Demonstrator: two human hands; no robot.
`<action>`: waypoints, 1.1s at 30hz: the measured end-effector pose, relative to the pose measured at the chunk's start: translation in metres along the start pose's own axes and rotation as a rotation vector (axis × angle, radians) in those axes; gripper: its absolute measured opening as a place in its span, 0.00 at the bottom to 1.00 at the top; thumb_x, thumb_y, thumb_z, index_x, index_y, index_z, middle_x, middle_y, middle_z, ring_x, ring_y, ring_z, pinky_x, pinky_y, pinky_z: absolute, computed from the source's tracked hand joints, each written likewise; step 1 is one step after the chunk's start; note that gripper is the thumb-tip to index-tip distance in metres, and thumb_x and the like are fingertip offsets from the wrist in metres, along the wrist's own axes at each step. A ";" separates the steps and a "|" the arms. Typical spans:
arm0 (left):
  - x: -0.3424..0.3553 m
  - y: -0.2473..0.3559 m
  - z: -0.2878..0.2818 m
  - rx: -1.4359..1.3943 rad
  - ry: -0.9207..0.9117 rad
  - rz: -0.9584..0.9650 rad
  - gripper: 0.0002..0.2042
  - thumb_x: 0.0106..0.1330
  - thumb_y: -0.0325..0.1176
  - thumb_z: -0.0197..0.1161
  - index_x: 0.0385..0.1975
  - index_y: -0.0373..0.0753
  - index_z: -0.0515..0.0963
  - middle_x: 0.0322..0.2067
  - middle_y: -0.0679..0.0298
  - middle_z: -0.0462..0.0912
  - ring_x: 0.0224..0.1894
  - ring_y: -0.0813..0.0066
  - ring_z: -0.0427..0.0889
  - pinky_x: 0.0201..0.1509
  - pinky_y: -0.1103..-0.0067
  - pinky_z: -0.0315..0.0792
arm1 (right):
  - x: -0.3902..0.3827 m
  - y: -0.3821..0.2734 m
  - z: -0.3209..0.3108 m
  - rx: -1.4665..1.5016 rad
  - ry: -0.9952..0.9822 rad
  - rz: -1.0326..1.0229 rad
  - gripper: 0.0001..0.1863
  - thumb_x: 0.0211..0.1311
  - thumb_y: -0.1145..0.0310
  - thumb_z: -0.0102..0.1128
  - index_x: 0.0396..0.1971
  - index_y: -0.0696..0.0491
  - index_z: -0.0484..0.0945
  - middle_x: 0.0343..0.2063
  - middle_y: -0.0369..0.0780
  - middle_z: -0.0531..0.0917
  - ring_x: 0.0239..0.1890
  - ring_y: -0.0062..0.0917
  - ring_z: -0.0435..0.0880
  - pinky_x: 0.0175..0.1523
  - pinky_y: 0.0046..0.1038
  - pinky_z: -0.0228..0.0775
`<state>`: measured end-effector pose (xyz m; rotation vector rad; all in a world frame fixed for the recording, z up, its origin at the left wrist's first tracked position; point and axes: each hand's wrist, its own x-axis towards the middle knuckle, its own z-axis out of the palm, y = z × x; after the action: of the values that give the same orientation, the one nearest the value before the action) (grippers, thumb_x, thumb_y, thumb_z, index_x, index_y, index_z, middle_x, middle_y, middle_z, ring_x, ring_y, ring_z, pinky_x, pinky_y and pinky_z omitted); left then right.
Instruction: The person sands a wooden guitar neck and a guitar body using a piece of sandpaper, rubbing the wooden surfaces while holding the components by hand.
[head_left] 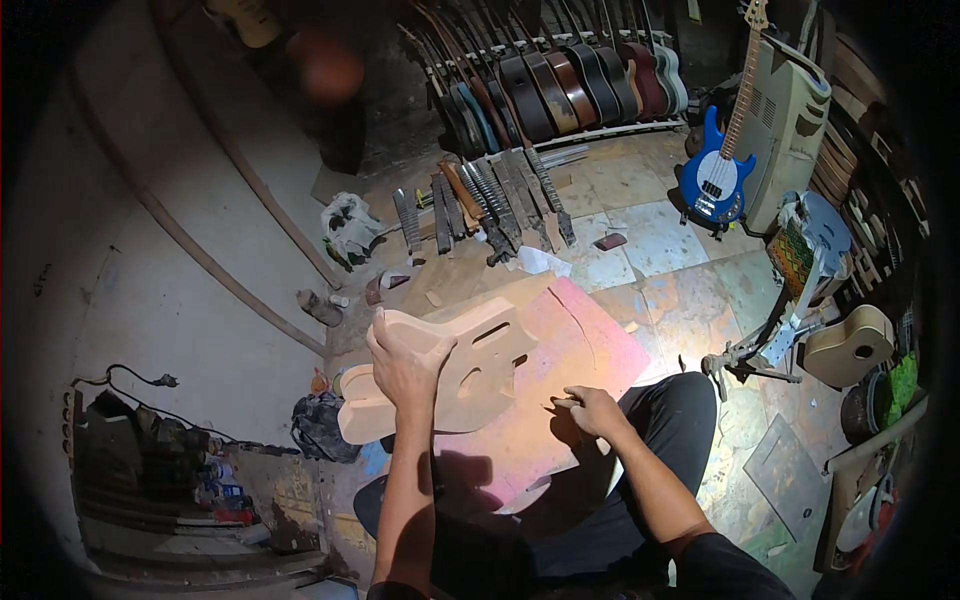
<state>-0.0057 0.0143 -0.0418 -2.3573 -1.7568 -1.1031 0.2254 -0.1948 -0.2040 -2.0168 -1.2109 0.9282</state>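
An unfinished, bare-wood electric guitar body (480, 345) with routed slots and cavities is tilted up over a pink board (590, 340). My left hand (408, 365) is closed on its upper edge, with the fingers partly hidden behind the wood. To the right of the guitar body, my right hand (595, 412) hovers over the board, apart from the wood. Its fingers are drawn together and point left. A small dark tip shows at them, too small to name.
Several files and rasps (490, 200) lie on the tiled floor ahead, beside a white plastic bag (350, 228). Behind them is a rack of guitars (560, 90). A blue bass guitar (716, 175) stands at the right, near a metal stand (750, 360) and a small wooden guitar body (850, 345).
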 end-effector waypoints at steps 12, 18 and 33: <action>0.016 -0.008 0.001 -0.006 0.030 0.072 0.28 0.74 0.45 0.67 0.70 0.41 0.72 0.54 0.42 0.83 0.53 0.38 0.85 0.57 0.54 0.78 | -0.002 -0.014 -0.001 -0.007 -0.065 -0.042 0.20 0.62 0.69 0.55 0.52 0.53 0.85 0.49 0.54 0.89 0.54 0.54 0.86 0.59 0.50 0.78; 0.016 -0.009 -0.011 -0.045 -0.021 -0.002 0.26 0.75 0.44 0.66 0.69 0.41 0.74 0.51 0.44 0.84 0.54 0.40 0.84 0.56 0.54 0.77 | 0.002 -0.004 0.010 -0.060 -0.080 -0.091 0.17 0.62 0.67 0.56 0.49 0.53 0.84 0.46 0.55 0.89 0.52 0.55 0.87 0.56 0.50 0.78; 0.001 -0.017 -0.022 0.010 0.012 -0.051 0.30 0.73 0.48 0.69 0.71 0.42 0.72 0.51 0.40 0.85 0.50 0.34 0.86 0.53 0.51 0.79 | -0.007 -0.018 0.004 -0.107 -0.127 -0.087 0.26 0.61 0.70 0.56 0.60 0.54 0.84 0.51 0.56 0.88 0.55 0.53 0.87 0.62 0.47 0.79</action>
<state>-0.0311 0.0131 -0.0312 -2.3074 -1.8233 -1.1093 0.2112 -0.1933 -0.1911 -1.9947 -1.4334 0.9804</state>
